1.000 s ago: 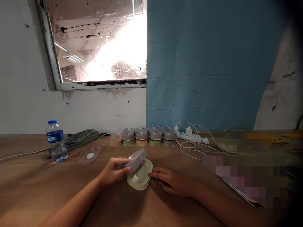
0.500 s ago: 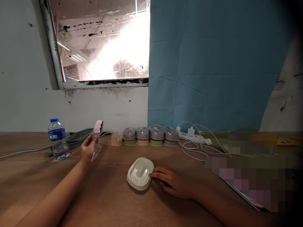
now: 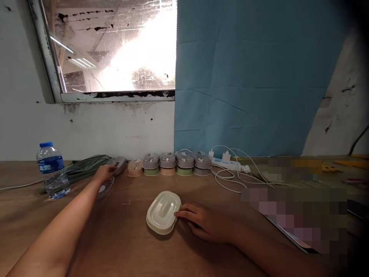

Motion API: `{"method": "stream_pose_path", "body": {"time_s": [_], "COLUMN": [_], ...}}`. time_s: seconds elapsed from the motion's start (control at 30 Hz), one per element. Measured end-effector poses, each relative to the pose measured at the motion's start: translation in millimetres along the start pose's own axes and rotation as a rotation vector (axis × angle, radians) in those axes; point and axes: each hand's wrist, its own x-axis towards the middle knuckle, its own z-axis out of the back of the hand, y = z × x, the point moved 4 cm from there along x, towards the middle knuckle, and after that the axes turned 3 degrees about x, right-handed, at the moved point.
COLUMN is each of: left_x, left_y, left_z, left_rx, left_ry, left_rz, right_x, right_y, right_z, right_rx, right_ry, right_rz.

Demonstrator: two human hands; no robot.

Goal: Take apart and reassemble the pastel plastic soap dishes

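Observation:
My left hand [image 3: 104, 174] reaches to the back left, its fingers closed on the near side of a grey oval box [image 3: 119, 163] that is low at the table's back. A clear plastic lid [image 3: 106, 187] lies just under and beside that wrist. In front of me sits a cream oval box [image 3: 163, 211] with a raised bar across its top. My right hand [image 3: 206, 223] rests to its right, fingers stretched out loosely, the index fingertip touching the box's right edge.
Several small oval boxes [image 3: 168, 165], grey over green or peach, stand along the wall. A water bottle [image 3: 52, 169] and a dark green pouch [image 3: 86, 167] are at left. A power strip [image 3: 226, 164] with white cables lies back right; a blurred-out flat object is nearer me.
My left hand has lowered the grey box from upright in the air to the back of the table, beside the row. My right hand still touches the cream box. The view shifted slightly right.

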Motion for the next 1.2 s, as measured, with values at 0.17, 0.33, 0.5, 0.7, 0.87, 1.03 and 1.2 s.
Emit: {"method": "stream_pose_path", "body": {"time_s": [0.17,0.33,0.5,0.7,0.87,1.03,1.2], "left_x": [1.2,0.7,2.6,0.9,-34.3,-68.4,-72.4], "left_y": [5.4,5.3,-1.1,-2.0,10.7,17.9,16.9], "left_z": [-10.6,-12.4,-18.2,-4.8,21.0,26.8,27.4], "left_rx": [0.071,0.099,0.135,0.162,0.222,0.179,0.117], "left_ry": [0.119,0.167,0.172,0.125,0.294,0.414,0.326], "left_rz": [-0.04,-0.049,-0.04,0.039,0.238,0.267,0.171], "right_x": [-0.5,-0.1,0.0,0.4,1.1,0.9,1.5], "right_y": [-1.3,-2.6,-2.1,-2.3,-3.2,-2.4,-2.2], "right_z": [-0.4,-1.3,-1.2,-0.4,-0.7,-0.5,-1.3], "right_rx": [0.004,-0.001,-0.003,0.007,0.005,0.003,0.006], "right_ry": [-0.011,-0.013,0.0,0.002,0.013,0.001,0.007], "right_rz": [0.007,0.009,0.015,0.004,0.004,0.017,0.003]}}
